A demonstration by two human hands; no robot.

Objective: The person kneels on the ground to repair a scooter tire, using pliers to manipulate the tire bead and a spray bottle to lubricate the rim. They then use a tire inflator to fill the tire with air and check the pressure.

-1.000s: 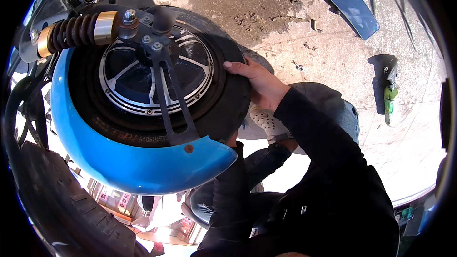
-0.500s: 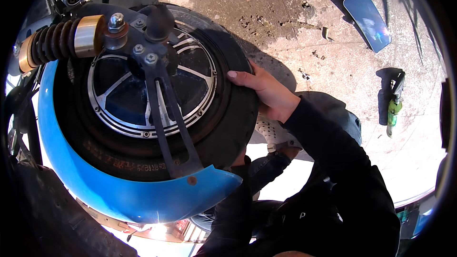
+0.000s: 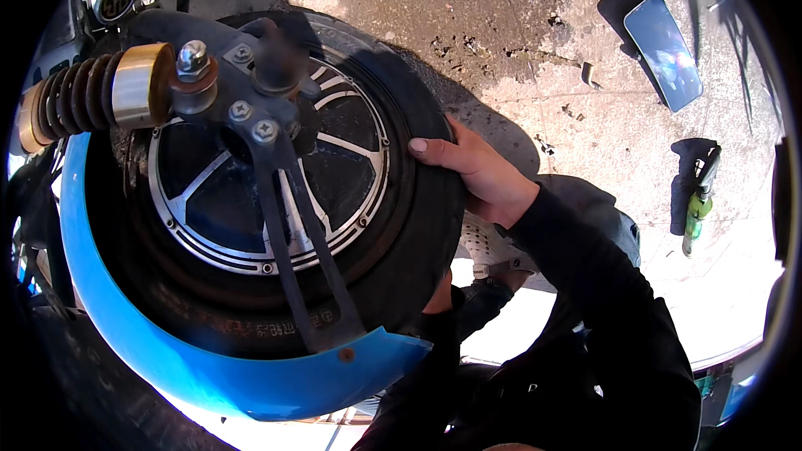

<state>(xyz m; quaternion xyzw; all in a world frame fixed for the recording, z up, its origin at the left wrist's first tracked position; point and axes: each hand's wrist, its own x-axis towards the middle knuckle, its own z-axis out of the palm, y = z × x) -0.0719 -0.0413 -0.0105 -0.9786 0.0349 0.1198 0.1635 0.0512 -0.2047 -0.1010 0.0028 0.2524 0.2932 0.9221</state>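
My right hand (image 3: 493,174) holds the outer edge of a black scooter tyre (image 3: 434,225), its thumb lying on the sidewall and its fingers hidden round the tread. Of my left hand (image 3: 440,296) only a small part shows beside the tyre's lower right edge; its fingers are hidden behind the rubber. Inside the tyre is a black hub (image 3: 225,217) with silver spokes and a bolted rim. A dark forked bracket (image 3: 288,242) crosses it down to a blue mudguard (image 3: 200,376), which curves around the tyre's left and lower side.
A shock absorber (image 3: 83,96) with a rusty spring joins the bracket by a large nut (image 3: 193,58). On the stained concrete (image 3: 468,17) to the right lie a phone (image 3: 664,50) and a green-handled tool (image 3: 695,213). My shoe (image 3: 489,246) is close by the tyre.
The view has shifted slightly, so the wheel, mudguard, phone and tool all sit lower in it. A bit more of my left hand shows. My right hand keeps its hold on the tyre.
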